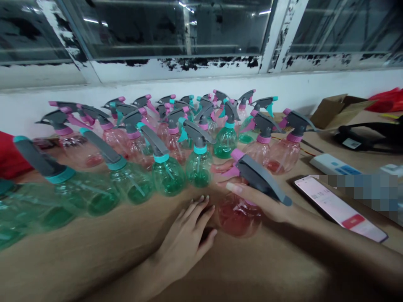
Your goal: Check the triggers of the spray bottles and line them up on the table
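My right hand (261,196) is wrapped round the neck of a pink spray bottle (239,218) with a grey and pink trigger head. The bottle is upright at the table, with reddish clear plastic. My left hand (188,237) lies flat on the tabletop just left of that bottle, fingers stretched out and holding nothing. Beyond my left fingertips stand a green spray bottle (199,170) and another green spray bottle (168,176), both with teal collars. Pink spray bottles (285,153) stand behind my right hand.
Several more green and pink spray bottles crowd the back and left of the wooden table (126,260). To the right are a phone (340,205), a white box-shaped device (333,164), a cardboard box (338,111) and a black strapped item (362,134). Windows line the wall behind.
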Motion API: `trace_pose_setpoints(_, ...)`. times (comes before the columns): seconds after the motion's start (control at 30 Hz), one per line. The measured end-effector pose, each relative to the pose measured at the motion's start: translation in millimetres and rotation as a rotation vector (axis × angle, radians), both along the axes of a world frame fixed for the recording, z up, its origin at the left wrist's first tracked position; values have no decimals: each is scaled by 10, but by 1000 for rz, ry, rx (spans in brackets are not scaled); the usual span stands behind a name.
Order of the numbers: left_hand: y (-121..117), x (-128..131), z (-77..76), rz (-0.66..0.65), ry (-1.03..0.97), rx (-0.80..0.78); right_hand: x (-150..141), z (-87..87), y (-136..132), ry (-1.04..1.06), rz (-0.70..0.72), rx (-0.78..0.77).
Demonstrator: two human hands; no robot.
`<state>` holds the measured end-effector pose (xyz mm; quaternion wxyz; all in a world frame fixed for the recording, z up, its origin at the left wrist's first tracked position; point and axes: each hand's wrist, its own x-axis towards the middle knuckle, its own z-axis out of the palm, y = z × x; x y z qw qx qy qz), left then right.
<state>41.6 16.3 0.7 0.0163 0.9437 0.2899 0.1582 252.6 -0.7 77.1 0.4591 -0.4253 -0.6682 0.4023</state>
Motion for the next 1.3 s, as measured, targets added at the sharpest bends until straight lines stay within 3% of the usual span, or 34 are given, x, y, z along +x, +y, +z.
trace_pose_setpoints(0.43, 6, -6, -47, -11, -1, 22, -8, -28, -4, -2, -71, 49)
trace_pose_setpoints(0.6, 7, -1, -43, -9, 7, 15, -26, 25, 3, 20, -24, 60)
trace_pose_setpoints(1.13, 2, 9, -18, -3, 18, 11, 23, 125, -78, 155, 13, -173)
trace_pose_setpoints(1.3, 5, 22, 24, -15, 28, 17, 24, 45, -21, 88, 4, -106)
